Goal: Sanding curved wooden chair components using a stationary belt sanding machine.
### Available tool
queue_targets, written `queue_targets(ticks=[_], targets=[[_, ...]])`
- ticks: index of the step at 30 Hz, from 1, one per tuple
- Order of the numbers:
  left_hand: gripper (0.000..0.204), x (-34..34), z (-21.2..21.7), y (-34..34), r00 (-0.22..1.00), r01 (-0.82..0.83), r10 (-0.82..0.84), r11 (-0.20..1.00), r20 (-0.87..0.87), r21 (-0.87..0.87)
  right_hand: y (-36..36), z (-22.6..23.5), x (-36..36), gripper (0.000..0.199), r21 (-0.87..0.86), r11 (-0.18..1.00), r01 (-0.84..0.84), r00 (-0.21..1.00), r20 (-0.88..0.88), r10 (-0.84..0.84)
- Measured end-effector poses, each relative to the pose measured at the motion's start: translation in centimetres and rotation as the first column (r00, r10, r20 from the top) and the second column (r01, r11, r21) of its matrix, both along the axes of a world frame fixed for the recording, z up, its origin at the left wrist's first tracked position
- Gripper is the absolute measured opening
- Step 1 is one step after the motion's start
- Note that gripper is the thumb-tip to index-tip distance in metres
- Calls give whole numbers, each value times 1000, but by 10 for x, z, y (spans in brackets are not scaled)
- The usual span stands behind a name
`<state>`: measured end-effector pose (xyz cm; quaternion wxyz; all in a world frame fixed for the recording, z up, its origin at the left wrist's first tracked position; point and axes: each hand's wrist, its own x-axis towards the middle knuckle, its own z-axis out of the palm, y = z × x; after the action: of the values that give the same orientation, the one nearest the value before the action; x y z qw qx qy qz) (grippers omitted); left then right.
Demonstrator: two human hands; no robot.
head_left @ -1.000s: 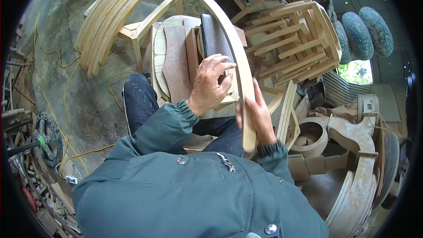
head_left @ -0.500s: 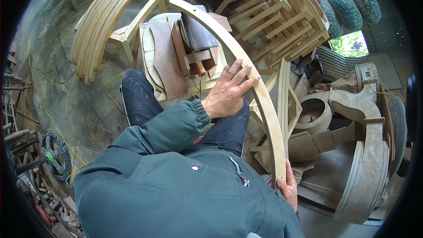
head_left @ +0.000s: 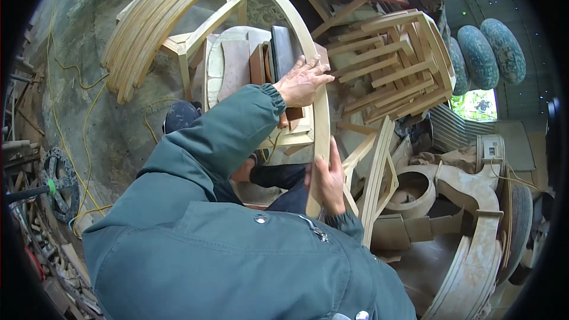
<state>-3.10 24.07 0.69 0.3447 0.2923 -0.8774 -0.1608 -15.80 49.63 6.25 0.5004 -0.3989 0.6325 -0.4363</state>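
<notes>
A long, curved strip of pale wood (head_left: 320, 121) runs from the far middle of the view down to my lap. My left hand (head_left: 301, 85) reaches across from the left and lies over its middle, fingers bent over the strip. Closer to me, my right hand (head_left: 329, 185) grips the strip near its lower end, with fingers showing on both sides of it. Just beyond my left hand is a low stand (head_left: 294, 137) with wooden boards and a dark grey, flat-faced block (head_left: 283, 47); my left hand and sleeve cover part of it.
Several curved wooden strips (head_left: 155, 21) rest side by side on a wooden frame at the far left. Slatted wooden frames (head_left: 385, 62) are stacked at the far right. A large dusty machine (head_left: 474, 186) stands on the right. Yellow cable (head_left: 87, 160) trails over the floor at left.
The strip's near end has swung left, toward the middle of my lap. My right hand has moved up and left with it. My left hand's spread fingers have bent over the strip.
</notes>
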Motion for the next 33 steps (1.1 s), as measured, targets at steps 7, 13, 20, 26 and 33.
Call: queue_targets(ticks=[7,13,20,26,33], targets=[[65,7,14,-4,990,-74,74,997,117,-9,-39,31,-24,71,63,995,-83,976,-196,94],[69,-22,32,11,1000,16,-12,989,28,-149,125,89,-82,72,148,988,-35,934,-347,85],[54,-63,49,56,979,139,-177,940,-97,-312,287,158,-92,83,231,929,289,948,-205,-244],[30,-63,68,92,977,139,-189,919,-103,-370,345,199,-93,83,211,883,420,882,-322,-342],[31,-61,79,100,893,352,-263,914,364,-201,325,160,-83,78,269,953,141,421,-887,188]])
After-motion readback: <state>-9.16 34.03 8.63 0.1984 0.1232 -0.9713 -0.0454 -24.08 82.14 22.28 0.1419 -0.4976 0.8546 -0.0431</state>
